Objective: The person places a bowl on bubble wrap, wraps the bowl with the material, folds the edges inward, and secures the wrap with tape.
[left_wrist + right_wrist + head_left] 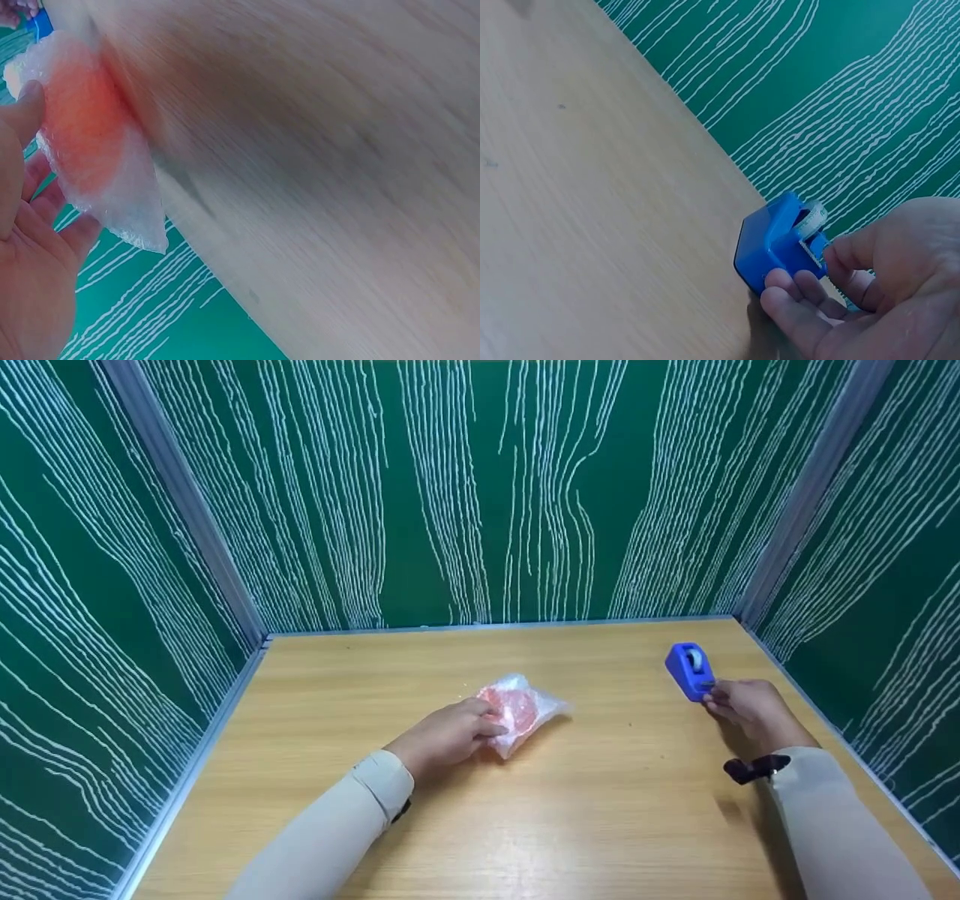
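Observation:
In the head view my left hand [444,735] grips a bubble-wrapped packet [523,706] with a round red-orange object showing through the clear wrap. The left wrist view has the thumb on one face of the packet [86,124], fingers behind it, its lower edge close over the tabletop. A blue tape dispenser [681,669] stands toward the back right of the table. My right hand [754,711] is at its front end. In the right wrist view thumb and forefinger pinch at the cutter, where the tape from the roll [812,219] ends; other fingers touch the dispenser's side [769,244].
The wooden table [360,682] is enclosed by green panels [517,495] with wavy white lines. Metal posts [810,495] stand at the back corners. A dark strap piece [754,769] sticks out from the right sleeve.

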Demonstrator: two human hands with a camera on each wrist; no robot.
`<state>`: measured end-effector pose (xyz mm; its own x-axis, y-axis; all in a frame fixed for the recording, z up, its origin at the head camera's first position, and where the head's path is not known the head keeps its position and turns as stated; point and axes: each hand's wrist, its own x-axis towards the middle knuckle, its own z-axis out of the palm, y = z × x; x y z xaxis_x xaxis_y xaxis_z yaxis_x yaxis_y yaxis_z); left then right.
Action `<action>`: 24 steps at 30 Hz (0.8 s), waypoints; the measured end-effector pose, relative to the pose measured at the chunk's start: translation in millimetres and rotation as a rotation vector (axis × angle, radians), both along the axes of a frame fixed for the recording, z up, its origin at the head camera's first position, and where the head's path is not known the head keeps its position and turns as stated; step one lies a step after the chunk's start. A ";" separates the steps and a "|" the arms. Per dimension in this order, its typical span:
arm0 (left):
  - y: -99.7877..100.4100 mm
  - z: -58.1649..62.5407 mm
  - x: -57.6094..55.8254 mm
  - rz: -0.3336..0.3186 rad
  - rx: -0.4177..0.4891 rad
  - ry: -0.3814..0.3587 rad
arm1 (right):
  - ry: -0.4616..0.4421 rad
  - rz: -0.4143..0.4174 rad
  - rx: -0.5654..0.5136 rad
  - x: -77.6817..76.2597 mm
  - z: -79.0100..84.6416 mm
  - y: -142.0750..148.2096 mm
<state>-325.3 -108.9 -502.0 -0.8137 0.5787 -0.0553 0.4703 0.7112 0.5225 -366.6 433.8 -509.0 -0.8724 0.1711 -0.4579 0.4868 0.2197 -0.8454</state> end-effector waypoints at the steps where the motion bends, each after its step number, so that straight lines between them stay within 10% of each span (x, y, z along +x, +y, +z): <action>1: 0.1 -0.2 -0.4 -0.016 -0.007 0.015 | 0.006 0.001 0.009 -0.1 -0.7 -0.3; 5: 0.9 0.4 0.5 0.085 0.087 -0.108 | -0.002 0.031 0.012 0.1 -3.5 1.6; 14: 2.3 -0.1 2.1 0.119 0.074 -0.130 | -0.023 0.037 0.076 -0.6 -11.6 3.3; 24: -0.7 1.8 0.4 -0.011 -0.007 0.011 | -0.051 0.031 0.102 -5.3 -11.5 -4.1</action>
